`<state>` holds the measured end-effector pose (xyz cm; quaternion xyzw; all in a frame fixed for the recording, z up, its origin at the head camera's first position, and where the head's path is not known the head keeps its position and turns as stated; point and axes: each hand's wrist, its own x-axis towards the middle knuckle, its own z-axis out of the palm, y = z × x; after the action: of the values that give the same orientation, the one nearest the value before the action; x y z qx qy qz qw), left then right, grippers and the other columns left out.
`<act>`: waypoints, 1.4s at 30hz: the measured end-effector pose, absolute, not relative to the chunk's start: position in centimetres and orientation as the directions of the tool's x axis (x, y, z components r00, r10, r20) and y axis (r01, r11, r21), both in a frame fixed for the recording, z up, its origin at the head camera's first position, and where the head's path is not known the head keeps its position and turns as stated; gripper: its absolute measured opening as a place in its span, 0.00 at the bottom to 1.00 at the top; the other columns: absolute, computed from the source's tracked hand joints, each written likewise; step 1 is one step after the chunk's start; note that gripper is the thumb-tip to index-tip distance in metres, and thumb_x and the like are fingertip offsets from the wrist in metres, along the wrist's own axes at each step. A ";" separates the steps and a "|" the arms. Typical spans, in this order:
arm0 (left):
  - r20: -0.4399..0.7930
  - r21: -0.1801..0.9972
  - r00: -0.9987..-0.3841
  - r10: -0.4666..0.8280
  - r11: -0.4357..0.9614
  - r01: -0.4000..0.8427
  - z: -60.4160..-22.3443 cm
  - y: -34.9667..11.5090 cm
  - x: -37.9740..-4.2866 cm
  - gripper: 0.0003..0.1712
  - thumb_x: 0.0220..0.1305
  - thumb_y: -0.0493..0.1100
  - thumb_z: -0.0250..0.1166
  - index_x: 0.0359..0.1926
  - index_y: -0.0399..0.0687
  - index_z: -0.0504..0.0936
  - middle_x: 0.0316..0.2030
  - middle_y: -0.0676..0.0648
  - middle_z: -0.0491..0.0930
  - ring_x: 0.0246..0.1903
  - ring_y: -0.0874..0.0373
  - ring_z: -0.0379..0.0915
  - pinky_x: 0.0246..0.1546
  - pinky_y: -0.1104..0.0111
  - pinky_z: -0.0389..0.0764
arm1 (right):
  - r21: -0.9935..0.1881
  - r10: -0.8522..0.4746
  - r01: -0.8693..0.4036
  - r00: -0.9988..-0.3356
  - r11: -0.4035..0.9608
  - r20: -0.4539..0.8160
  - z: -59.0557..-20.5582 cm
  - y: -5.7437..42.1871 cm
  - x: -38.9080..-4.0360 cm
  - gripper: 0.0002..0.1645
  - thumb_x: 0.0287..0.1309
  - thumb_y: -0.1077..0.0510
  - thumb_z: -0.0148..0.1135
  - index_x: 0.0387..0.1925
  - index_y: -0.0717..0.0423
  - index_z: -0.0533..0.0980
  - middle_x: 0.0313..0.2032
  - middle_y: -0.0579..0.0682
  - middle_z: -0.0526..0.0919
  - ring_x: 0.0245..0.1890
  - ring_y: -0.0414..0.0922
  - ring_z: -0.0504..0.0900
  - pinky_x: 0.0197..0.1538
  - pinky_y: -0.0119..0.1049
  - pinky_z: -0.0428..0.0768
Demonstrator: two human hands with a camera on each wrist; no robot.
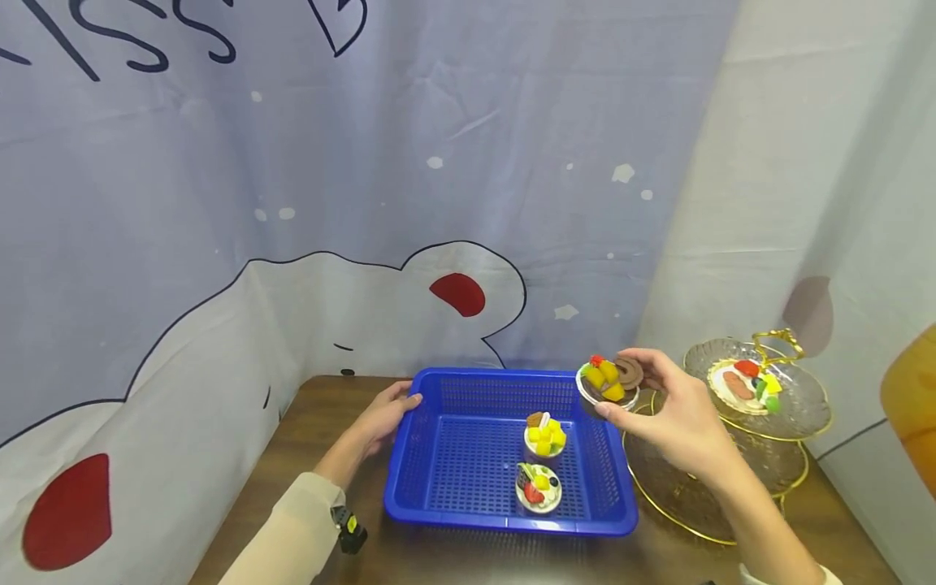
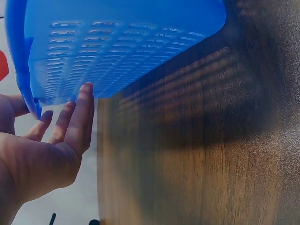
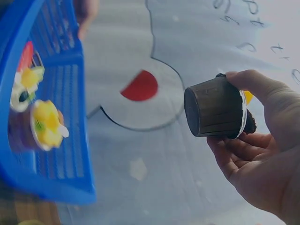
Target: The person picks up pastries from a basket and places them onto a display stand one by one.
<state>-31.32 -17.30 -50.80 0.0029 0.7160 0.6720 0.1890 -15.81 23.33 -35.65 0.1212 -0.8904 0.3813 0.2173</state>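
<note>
My right hand (image 1: 683, 418) pinches a brown cupcake (image 1: 603, 386) by its rim, above the right end of the blue plastic basket (image 1: 468, 463). Yellow chunks, a red bit and a chocolate swirl top it; the right wrist view shows its dark cup (image 3: 213, 110) side-on. At the basket's left end my left hand (image 1: 383, 418) holds the rim, thumb over the edge and fingers against the outer wall (image 2: 117, 44). Inside the basket, toward its right half, are a cupcake with yellow cubes (image 1: 544, 437) and, nearer me, a white-topped one with strawberry (image 1: 539, 490).
To the right stands a tiered glass stand with gold edges (image 1: 804, 422). Its top tier bears a fruit-topped tart (image 1: 744, 386). A brown wooden table (image 1: 292, 455) lies under everything, and a printed curtain (image 1: 468, 179) hangs behind it.
</note>
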 end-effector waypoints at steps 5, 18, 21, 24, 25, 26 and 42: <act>-0.268 0.963 -0.923 0.276 0.086 -0.254 -50.9 -17.3 -31.5 0.28 0.74 0.45 0.56 0.71 0.49 0.63 0.59 0.34 0.74 0.48 0.40 0.80 0.40 0.54 0.84 | -0.622 0.004 -0.346 -0.872 0.702 0.490 -35.3 25.7 -13.5 0.40 0.45 0.51 0.81 0.60 0.49 0.73 0.44 0.42 0.84 0.41 0.33 0.81 0.46 0.21 0.72; -0.340 0.940 -0.895 0.290 0.104 -0.324 -50.1 -17.9 -31.4 0.28 0.72 0.46 0.58 0.69 0.46 0.64 0.53 0.35 0.79 0.46 0.45 0.82 0.38 0.57 0.84 | -0.620 0.075 -0.316 -0.851 0.718 0.520 -33.9 29.0 -9.4 0.44 0.42 0.58 0.82 0.62 0.44 0.72 0.48 0.38 0.82 0.46 0.23 0.79 0.50 0.13 0.70; -0.352 0.936 -0.890 0.289 0.113 -0.333 -50.0 -17.9 -31.5 0.28 0.73 0.47 0.58 0.68 0.45 0.65 0.53 0.34 0.79 0.47 0.43 0.82 0.38 0.56 0.84 | -0.606 0.062 -0.354 -0.829 0.713 0.556 -33.1 29.6 -8.9 0.46 0.39 0.64 0.82 0.63 0.48 0.72 0.50 0.37 0.82 0.47 0.24 0.80 0.51 0.14 0.70; -0.355 0.935 -0.888 0.293 0.122 -0.334 -50.0 -17.8 -31.5 0.27 0.73 0.47 0.57 0.68 0.46 0.66 0.54 0.34 0.79 0.48 0.43 0.81 0.39 0.56 0.84 | -0.607 0.078 -0.369 -0.809 0.704 0.582 -32.4 30.7 -8.6 0.47 0.37 0.70 0.81 0.63 0.52 0.72 0.49 0.36 0.83 0.47 0.26 0.80 0.51 0.14 0.71; -0.357 0.934 -0.886 0.295 0.124 -0.335 -50.0 -17.8 -31.6 0.26 0.73 0.47 0.57 0.68 0.46 0.66 0.55 0.33 0.78 0.48 0.42 0.81 0.39 0.56 0.84 | -0.613 0.092 -0.371 -0.801 0.698 0.591 -32.3 31.2 -8.5 0.48 0.36 0.71 0.81 0.63 0.55 0.72 0.49 0.36 0.83 0.48 0.26 0.80 0.51 0.15 0.71; -0.356 0.934 -0.884 0.302 0.128 -0.332 -50.0 -17.8 -31.6 0.26 0.73 0.47 0.56 0.68 0.46 0.66 0.55 0.33 0.78 0.49 0.42 0.81 0.39 0.56 0.84 | -0.619 0.111 -0.373 -0.792 0.691 0.601 -32.1 31.7 -8.4 0.47 0.36 0.73 0.80 0.63 0.57 0.72 0.50 0.37 0.82 0.48 0.27 0.80 0.52 0.15 0.71; -0.361 0.933 -0.865 0.349 0.152 -0.328 -49.9 -18.5 -32.3 0.28 0.73 0.47 0.57 0.70 0.47 0.64 0.55 0.37 0.78 0.49 0.45 0.81 0.42 0.53 0.84 | -0.686 0.398 -0.364 -0.607 0.630 0.688 -32.9 39.7 -10.2 0.43 0.42 0.84 0.64 0.57 0.47 0.74 0.47 0.33 0.79 0.45 0.29 0.77 0.50 0.14 0.70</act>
<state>-32.33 -18.55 -49.95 0.0075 0.7130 0.6512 0.2597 -10.22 39.69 -32.91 -0.0107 -0.7865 0.4301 0.4430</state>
